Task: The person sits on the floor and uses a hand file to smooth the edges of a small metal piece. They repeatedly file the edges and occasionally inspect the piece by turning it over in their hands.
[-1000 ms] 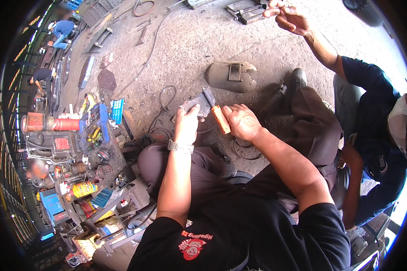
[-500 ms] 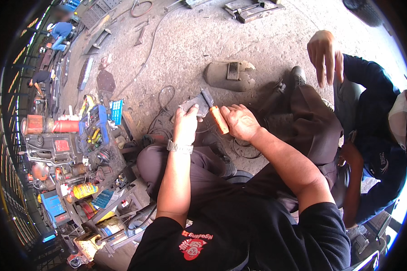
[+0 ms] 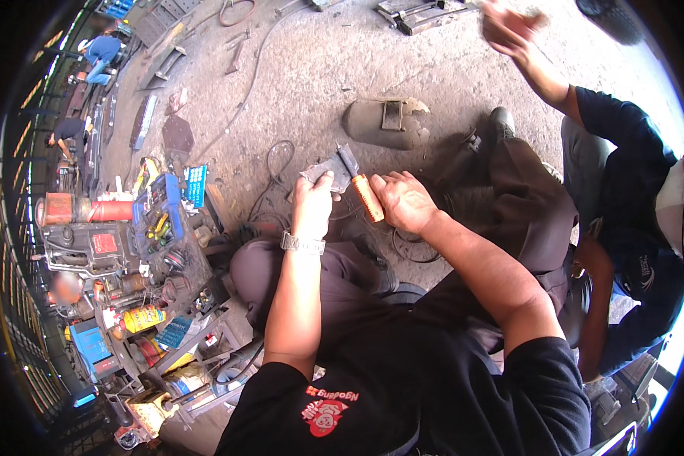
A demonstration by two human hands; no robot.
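Left of the left hand [image 3: 312, 199], a cluttered heap of tools and cans [image 3: 140, 251] covers the concrete floor [image 3: 296, 76]. The left hand is closed on a small grey metal piece [image 3: 328, 171], pinched at its near edge. Immediately right, a tool with an orange handle [image 3: 366, 196] touches that piece with its dark blade; the right hand [image 3: 405, 202] curls around the handle. Beyond both hands lies a welding mask [image 3: 387, 121]. Far right, another person's raised hand [image 3: 509, 26] is blurred.

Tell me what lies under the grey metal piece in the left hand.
Under the metal piece, held by the left hand, show bare concrete floor and a black cable. The tool in the right hand touches its edge. Anything directly beneath is covered.
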